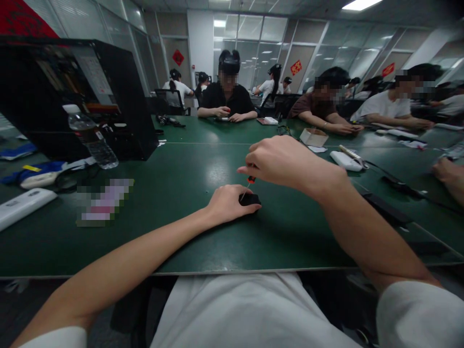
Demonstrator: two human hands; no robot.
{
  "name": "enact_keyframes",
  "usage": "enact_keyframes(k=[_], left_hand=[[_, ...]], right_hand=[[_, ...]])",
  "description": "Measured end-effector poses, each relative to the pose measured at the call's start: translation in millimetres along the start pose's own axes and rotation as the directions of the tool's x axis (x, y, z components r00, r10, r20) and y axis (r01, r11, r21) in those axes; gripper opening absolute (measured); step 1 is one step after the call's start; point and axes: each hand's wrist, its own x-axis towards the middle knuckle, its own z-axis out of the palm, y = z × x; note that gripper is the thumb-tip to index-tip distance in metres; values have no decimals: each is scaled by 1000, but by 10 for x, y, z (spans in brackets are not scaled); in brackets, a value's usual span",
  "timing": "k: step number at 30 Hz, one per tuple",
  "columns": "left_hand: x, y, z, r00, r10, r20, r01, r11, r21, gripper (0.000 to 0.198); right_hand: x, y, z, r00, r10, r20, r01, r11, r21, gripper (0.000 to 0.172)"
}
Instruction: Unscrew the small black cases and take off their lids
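On the green table (181, 251) in front of me, my left hand (226, 204) is closed around a small black block-like object (253, 199), thumb on its near side and fingers on its far side. My right hand (271, 157) is raised just above it, gripping a screwdriver (251, 180) with a red and black handle. Most of the handle is hidden by the fingers. The thin metal shaft slants down to the left, and its tip meets the black object near my left thumb; the exact contact point is too small to make out.
A water bottle (92, 137) stands left by a black cabinet (126, 96). A white bar-shaped device (25, 208) and a blurred flat item (105, 203) lie left. A cardboard box (313, 137), white device (346, 161) and black cables lie right. Several people sit beyond; another person's hand (449, 175) rests far right.
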Motion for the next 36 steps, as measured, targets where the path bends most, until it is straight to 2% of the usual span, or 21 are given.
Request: enact_keyframes(k=[3,6,11,14,16,20,29,36], left_hand=[[-26,-37,-14,1000,26,-11,-26,999,20,46],[-44,-60,-18,998,61,-24,-60,997,38,45],[-53,-59,-17,995,100,-17,-99,994,38,45],[-55,-57,-37,992,123,6,-123,991,52,44],[-55,-63,-53,989,143,19,-144,988,61,44],[-58,-92,-71,983,183,31,-185,980,74,45],[-74,-110,-80,978,206,36,-208,975,77,46],[-71,-116,-78,977,207,41,-210,975,72,45]], right_hand=[[-173,-30,98,999,9,-36,-12,995,-94,50],[-385,16,254,997,9,-71,-17,994,-107,55],[-664,214,678,992,30,-125,-31,1000,-6,56],[-732,386,899,995,46,-94,-42,998,40,58],[-765,513,970,992,92,-84,-89,995,42,59],[-839,696,979,979,171,-113,-168,985,37,58],[-854,635,925,986,70,-152,-72,997,-12,56],[-879,665,911,988,69,-134,-73,997,-23,56]])
